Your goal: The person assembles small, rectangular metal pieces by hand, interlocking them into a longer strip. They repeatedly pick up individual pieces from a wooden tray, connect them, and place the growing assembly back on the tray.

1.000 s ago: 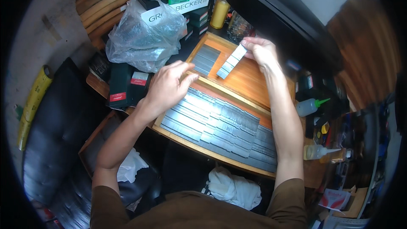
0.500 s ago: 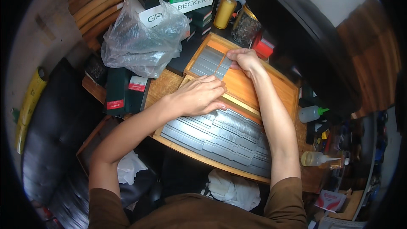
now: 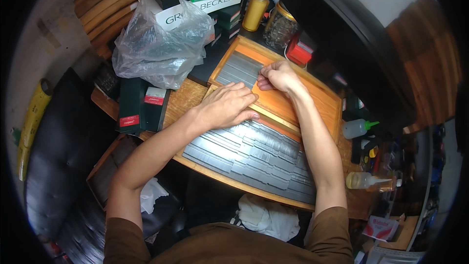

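Two shallow wooden trays lie one behind the other. Thin grey metal strips (image 3: pixel 237 72) are packed at the left end of the far tray (image 3: pixel 320 97), whose orange-brown bottom shows to their right. Many more metal strips (image 3: pixel 249 154) cover the near tray (image 3: pixel 215 170). My left hand (image 3: pixel 227 103) lies across the rims between the trays, palm down, fingers stretched out over the lower edge of the far strips. At the right end of those strips, my right hand (image 3: pixel 279 77) is closed with fingertips pinched; whatever they hold is hidden.
A clear plastic bag (image 3: pixel 159 44) and stacked boxes (image 3: pixel 227 0) stand at far left. Behind the trays are a yellow can (image 3: pixel 255 13), a jar (image 3: pixel 280 28) and a red box (image 3: pixel 299 51). Squeeze bottles (image 3: pixel 355 128) stand at right, below a large black object (image 3: pixel 337 29).
My right hand has shifted slightly nearer and its fingers have curled in. The grey piece that stood apart from the far strips no longer shows separately. My left hand stays nearly in place.
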Demonstrator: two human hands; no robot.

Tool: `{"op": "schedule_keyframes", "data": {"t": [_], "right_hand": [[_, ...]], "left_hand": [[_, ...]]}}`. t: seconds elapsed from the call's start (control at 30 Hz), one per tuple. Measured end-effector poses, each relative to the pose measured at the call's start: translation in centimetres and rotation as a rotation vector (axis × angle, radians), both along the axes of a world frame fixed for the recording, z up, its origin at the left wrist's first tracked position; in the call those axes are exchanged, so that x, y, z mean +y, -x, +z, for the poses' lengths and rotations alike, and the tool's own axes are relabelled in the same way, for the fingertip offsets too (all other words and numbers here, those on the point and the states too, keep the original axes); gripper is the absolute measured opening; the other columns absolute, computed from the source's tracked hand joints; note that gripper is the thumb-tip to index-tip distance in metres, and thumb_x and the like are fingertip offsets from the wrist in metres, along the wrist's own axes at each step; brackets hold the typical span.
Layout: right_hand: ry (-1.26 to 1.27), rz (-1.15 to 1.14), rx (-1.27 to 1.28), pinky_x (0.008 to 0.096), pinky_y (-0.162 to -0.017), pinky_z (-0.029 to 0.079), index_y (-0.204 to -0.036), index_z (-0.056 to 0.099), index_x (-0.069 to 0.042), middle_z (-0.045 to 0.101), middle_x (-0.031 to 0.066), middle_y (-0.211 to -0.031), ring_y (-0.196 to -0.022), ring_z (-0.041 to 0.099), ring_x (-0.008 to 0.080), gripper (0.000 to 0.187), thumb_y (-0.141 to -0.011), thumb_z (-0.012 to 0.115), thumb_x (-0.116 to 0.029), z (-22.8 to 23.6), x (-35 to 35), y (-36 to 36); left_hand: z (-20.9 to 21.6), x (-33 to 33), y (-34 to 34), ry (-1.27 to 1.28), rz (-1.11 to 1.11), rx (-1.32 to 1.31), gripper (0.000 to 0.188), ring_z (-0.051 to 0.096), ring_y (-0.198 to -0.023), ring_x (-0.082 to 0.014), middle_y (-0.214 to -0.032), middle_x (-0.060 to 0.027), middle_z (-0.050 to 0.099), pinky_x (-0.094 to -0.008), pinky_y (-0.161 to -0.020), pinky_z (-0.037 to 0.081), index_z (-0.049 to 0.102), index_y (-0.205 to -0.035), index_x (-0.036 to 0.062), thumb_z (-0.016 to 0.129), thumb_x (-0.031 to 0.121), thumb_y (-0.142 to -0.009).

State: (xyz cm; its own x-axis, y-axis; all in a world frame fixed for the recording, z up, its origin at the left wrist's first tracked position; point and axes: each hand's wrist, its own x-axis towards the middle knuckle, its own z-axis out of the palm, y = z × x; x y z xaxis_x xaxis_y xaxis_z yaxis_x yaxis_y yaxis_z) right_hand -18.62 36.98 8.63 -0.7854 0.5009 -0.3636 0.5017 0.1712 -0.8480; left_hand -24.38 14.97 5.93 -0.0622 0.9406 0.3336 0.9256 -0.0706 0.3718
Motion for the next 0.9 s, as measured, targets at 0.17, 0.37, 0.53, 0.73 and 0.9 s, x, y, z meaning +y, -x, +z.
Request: {"op": "schedule_keyframes", "data": {"t": [0.17,0.37,0.53,0.73,0.9], "right_hand": [[-0.136,0.130,-0.123,0.0288,-0.060,0.056,-0.099,0.070,0.002,0.069,0.0063,-0.081,-0.066,0.064,0.0141,0.023,-0.105,0.056,-0.016,0.1,0.3,0.4],[-0.225,0.177,-0.196,0.0305,-0.048,0.039,-0.094,0.071,-0.006,0.061,0.0000,-0.068,-0.052,0.049,0.0114,0.022,-0.101,0.058,-0.021,2.4,-4.3,3.8],[0.078,0.250,0.083,0.0259,-0.047,0.041,-0.110,0.070,0.000,0.064,0.0010,-0.068,-0.051,0.050,0.0079,0.030,-0.110,0.049,-0.022,2.1,-2.8,3.7],[-0.319,0.235,0.243,0.0277,-0.066,0.054,-0.105,0.073,0.003,0.072,0.0039,-0.084,-0.070,0.064,0.0096,0.032,-0.104,0.064,-0.028,5.9,-1.6,-9.0],[-0.390,0.203,-0.011,0.0346,-0.079,0.058,-0.107,0.075,0.005,0.077,0.0143,-0.093,-0.085,0.072,0.0186,0.025,-0.095,0.072,-0.016,5.2,-3.1,-22.5]], "left_hand": [[-0.1,0.1,0.1,-0.018,0.022,-0.049,0.050,0.063,-0.109,-0.0304,-0.111,-0.0154,0.071,-0.0413,-0.099,0.052,0.070,-0.121,-0.0038,0.071,0.040,-0.096],[0.1,-0.1,0.9,-0.063,0.042,-0.142,0.044,0.064,-0.103,-0.0311,-0.099,-0.0140,0.071,-0.0425,-0.094,0.053,0.074,-0.110,-0.0016,0.075,0.039,-0.093],[-0.4,0.9,0.3,-0.070,0.046,-0.150,0.043,0.068,-0.098,-0.0281,-0.097,-0.0158,0.074,-0.0406,-0.087,0.055,0.076,-0.113,-0.0016,0.078,0.036,-0.091],[-0.4,0.9,0.4,-0.133,0.019,-0.148,0.039,0.071,-0.092,-0.0314,-0.098,-0.0186,0.074,-0.0387,-0.082,0.056,0.075,-0.111,-0.0049,0.081,0.027,-0.089],[0.8,-0.4,0.2,-0.285,-0.021,-0.082,0.028,0.070,-0.097,-0.0317,-0.105,-0.0175,0.075,-0.0398,-0.083,0.056,0.074,-0.110,-0.0044,0.079,0.014,-0.089]]}}
